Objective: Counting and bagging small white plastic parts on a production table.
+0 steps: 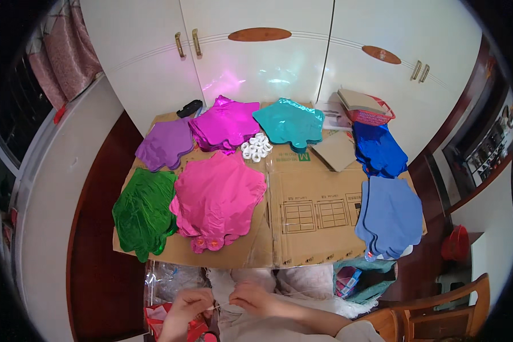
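Held low at bottom centre of the frame, below the near edge of the cardboard (310,188): a thin pale strand (215,307), apparently pinched in the fingertips of the left hand (195,303), probably for fine, steady handling. Just beside it, the right hand (252,297), fingers curled inward; impossible to tell whether closed on the strand as well. Set out above, seemingly by colour to prevent mixing: the pink pile (219,196) left of centre, the green pile (144,211) against its left side, the purple pile (165,143), magenta pile (227,122) and teal pile (289,123) along the top, the dark blue pile (379,151) and pale blue pile (392,214) at right. Heaped beneath the magenta and teal, perhaps for easy picking, white rings (256,148). At upper right, a red basket (377,118) and a tan card (336,151), both crowding the far corner; behind, white cabinets (262,71). At lower right, a wooden chair (474,299), possibly hampering movement on that side.
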Demonstrator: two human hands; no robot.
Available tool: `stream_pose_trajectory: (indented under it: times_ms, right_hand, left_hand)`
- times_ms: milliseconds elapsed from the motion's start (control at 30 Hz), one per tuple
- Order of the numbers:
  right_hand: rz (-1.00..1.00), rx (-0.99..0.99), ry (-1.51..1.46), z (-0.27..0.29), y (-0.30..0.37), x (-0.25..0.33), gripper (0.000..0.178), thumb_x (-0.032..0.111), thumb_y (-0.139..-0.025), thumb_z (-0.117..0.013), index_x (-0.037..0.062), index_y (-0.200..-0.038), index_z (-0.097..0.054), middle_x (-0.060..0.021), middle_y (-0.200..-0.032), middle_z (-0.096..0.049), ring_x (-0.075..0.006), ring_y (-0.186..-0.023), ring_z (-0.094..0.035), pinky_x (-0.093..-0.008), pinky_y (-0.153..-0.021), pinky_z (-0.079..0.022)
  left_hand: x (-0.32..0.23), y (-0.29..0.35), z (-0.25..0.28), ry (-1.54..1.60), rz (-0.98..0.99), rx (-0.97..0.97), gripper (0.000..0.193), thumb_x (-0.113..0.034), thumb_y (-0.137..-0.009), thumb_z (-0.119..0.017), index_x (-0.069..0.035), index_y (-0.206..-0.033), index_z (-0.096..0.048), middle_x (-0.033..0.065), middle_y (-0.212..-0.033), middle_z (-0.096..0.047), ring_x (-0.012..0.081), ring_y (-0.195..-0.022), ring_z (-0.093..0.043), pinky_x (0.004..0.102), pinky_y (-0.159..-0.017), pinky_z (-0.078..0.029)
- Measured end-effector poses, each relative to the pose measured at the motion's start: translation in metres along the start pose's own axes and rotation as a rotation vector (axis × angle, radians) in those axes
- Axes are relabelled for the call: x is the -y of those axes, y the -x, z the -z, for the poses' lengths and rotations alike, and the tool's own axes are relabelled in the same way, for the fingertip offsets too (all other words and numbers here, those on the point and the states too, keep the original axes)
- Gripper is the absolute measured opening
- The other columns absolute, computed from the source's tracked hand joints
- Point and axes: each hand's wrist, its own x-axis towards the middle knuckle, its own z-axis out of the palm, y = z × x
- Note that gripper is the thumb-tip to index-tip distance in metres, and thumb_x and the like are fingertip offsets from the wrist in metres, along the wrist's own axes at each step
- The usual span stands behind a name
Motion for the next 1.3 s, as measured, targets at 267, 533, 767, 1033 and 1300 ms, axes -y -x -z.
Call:
stream_pose_trajectory:
  times_ms: [267, 533, 767, 1033, 1300]
  right_hand:
    - [0.042, -0.058, 0.057, -0.009, -0.002, -0.002, 0.011, 0.011, -0.079, -0.055, 0.0032, -0.086, -0.056, -0.0110, -0.075, -0.056, -0.0288, -0.072, -0.054, -0.0372, -0.069, -0.041]
    - [-0.009, 0.037, 0.039, -0.027, 0.000, -0.019, 0.012, 0.013, -0.080, -0.055, 0.0032, -0.084, -0.059, -0.0104, -0.077, -0.057, -0.0276, -0.078, -0.053, -0.0360, -0.073, -0.041]
    - [0.010, 0.040, 0.139, -0.022, -0.009, -0.023, 0.014, 0.017, -0.080, -0.055, 0.0047, -0.085, -0.059, -0.0095, -0.080, -0.057, -0.0262, -0.082, -0.051, -0.0354, -0.073, -0.041]
    - [-0.024, 0.143, 0.211, -0.030, -0.001, -0.048, 0.013, 0.019, -0.079, -0.056, 0.0075, -0.084, -0.061, -0.0065, -0.081, -0.058, -0.0256, -0.084, -0.051, -0.0351, -0.074, -0.041]
    - [-0.131, 0.240, 0.287, -0.048, 0.012, -0.079, 0.018, 0.014, -0.078, -0.054, 0.0090, -0.093, -0.061, -0.0054, -0.086, -0.059, -0.0239, -0.088, -0.054, -0.0346, -0.076, -0.044]
  left_hand:
    - [0.014, -0.002, 0.006, -0.990, -0.001, -0.093, 0.013, -0.007, -0.079, -0.053, 0.002, -0.078, -0.062, 0.0085, -0.067, -0.055, 0.0189, -0.070, -0.053, 0.0310, -0.068, -0.041]
    - [0.020, -0.012, -0.006, -1.163, -0.290, -0.251, 0.014, -0.011, -0.079, -0.054, 0.001, -0.082, -0.062, 0.0096, -0.069, -0.058, 0.0222, -0.067, -0.056, 0.0317, -0.066, -0.042]
    - [0.039, 0.002, 0.000, -0.154, 0.118, -0.289, 0.015, -0.014, -0.079, -0.054, -0.001, -0.084, -0.061, 0.0110, -0.068, -0.059, 0.0257, -0.066, -0.056, 0.0325, -0.066, -0.042]
    - [0.039, 0.003, 0.008, -1.094, 0.159, 0.067, 0.014, -0.011, -0.081, -0.050, -0.001, -0.075, -0.059, 0.0060, -0.065, -0.057, 0.0215, -0.061, -0.054, 0.0288, -0.062, -0.041]
    - [0.020, 0.027, 0.015, 0.550, 0.001, -0.494, 0.008, -0.008, -0.078, -0.055, -0.001, -0.079, -0.058, 0.0091, -0.075, -0.060, 0.0188, -0.068, -0.055, 0.0291, -0.061, -0.043]
